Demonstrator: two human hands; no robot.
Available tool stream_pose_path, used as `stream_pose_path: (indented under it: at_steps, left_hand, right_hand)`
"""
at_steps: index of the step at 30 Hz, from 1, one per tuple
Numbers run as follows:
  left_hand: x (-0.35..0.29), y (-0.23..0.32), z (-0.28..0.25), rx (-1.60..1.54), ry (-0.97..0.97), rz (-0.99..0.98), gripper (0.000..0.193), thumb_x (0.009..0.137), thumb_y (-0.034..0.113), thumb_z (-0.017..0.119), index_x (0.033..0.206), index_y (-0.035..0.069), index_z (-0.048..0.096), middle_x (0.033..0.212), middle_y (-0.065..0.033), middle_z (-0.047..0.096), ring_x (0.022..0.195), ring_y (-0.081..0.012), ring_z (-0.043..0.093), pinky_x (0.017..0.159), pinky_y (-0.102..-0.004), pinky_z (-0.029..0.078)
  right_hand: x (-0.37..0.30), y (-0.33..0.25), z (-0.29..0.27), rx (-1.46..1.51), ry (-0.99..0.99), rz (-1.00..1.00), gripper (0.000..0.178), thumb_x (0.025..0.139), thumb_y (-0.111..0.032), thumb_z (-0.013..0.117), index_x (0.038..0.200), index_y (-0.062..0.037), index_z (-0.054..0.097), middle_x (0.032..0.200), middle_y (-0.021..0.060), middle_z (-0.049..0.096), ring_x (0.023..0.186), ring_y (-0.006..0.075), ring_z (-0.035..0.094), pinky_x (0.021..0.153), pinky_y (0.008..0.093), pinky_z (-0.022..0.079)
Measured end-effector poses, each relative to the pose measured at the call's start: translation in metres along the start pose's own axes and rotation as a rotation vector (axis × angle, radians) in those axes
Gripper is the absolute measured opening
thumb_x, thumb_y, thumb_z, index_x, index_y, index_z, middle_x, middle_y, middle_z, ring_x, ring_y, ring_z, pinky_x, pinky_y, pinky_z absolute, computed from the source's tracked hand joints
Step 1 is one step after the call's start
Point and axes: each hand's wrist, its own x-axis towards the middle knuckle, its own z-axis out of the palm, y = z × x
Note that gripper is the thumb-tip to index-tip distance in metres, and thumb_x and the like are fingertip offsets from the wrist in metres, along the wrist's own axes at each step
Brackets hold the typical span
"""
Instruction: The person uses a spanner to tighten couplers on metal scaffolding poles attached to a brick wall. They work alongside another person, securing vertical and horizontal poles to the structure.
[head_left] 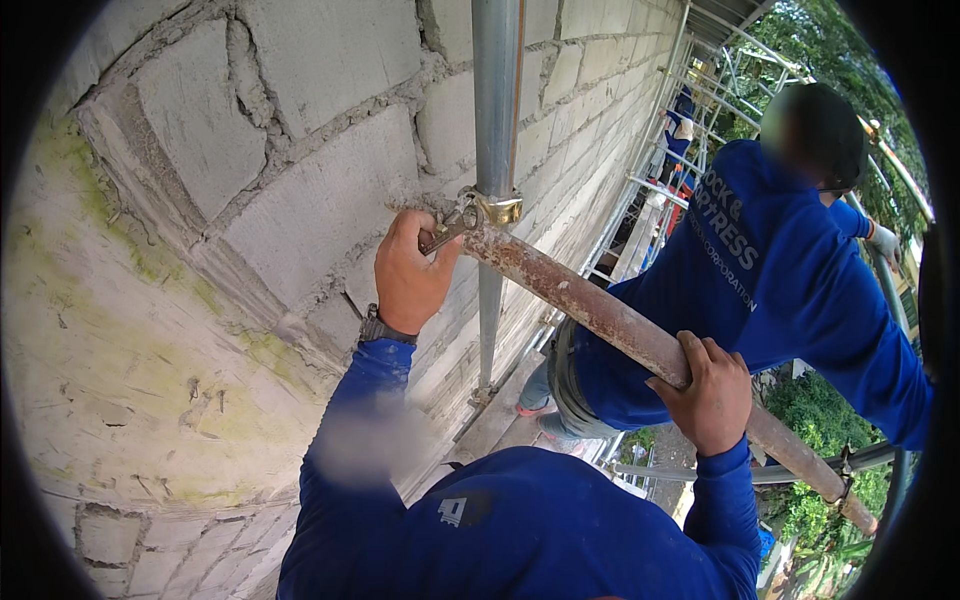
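A rusty scaffold pipe (590,300) slants from a metal scaffold clamp (497,207) down to the right. The clamp sits around an upright grey scaffold pole (497,100) beside the block wall. My left hand (412,268) is closed at the pipe's upper end, its fingers gripping a metal part of the clamp; the palm side is hidden. Farther along, my right hand (708,392) wraps over the rusty pipe. Toward its lower end the pipe meets another clamp (848,470) on a horizontal tube.
A co-worker (730,260) in blue stands close at the right, a gloved hand on a pole. The block wall (330,190) fills the left, above a stained pale surface (150,360). Narrow planks (500,410) run below; more scaffolding and people are farther off.
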Motion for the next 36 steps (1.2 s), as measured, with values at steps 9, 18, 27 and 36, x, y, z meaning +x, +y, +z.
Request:
stream_pose_path:
  at_steps: [9,18,27,36]
  left_hand:
    - [0.009,0.005,0.005,0.048,-0.012,-0.001,0.028,0.087,0.015,0.078,0.085,0.001,0.054,0.071,-0.0153,0.054,0.063,-0.0327,0.055,0.060,-0.0418,0.044]
    - [0.013,0.004,-0.004,-0.025,-0.176,-0.181,0.041,0.096,0.022,0.074,0.073,-0.001,0.050,0.060,-0.0145,0.048,0.054,-0.0226,0.045,0.054,-0.0407,0.038]
    - [0.018,-0.009,-0.003,-0.265,-0.158,-0.338,0.054,0.103,0.043,0.064,0.073,-0.002,0.059,0.058,-0.0105,0.047,0.058,-0.0159,0.041,0.054,-0.0387,0.037]
    - [0.027,0.002,-0.040,-0.179,-0.382,-0.294,0.045,0.096,0.040,0.075,0.079,0.001,0.060,0.066,-0.0026,0.053,0.064,-0.0130,0.048,0.059,-0.0300,0.041]
  right_hand:
    - [0.002,0.003,-0.003,0.033,-0.015,-0.004,0.065,0.062,-0.034,0.092,0.116,-0.0083,0.068,0.088,0.0083,0.068,0.082,0.0284,0.069,0.077,0.0404,0.049]
    - [0.003,0.005,0.001,0.041,-0.009,0.000,0.066,0.061,-0.034,0.093,0.118,-0.0087,0.069,0.087,0.0075,0.067,0.081,0.0272,0.069,0.076,0.0404,0.049]
    - [0.007,-0.001,0.002,0.034,-0.002,0.003,0.067,0.060,-0.032,0.093,0.118,-0.0085,0.069,0.089,0.0078,0.068,0.083,0.0284,0.069,0.077,0.0409,0.050]
    - [-0.002,0.001,0.005,0.008,0.032,-0.016,0.069,0.059,-0.033,0.094,0.119,-0.0086,0.070,0.092,0.0079,0.070,0.084,0.0278,0.069,0.077,0.0405,0.049]
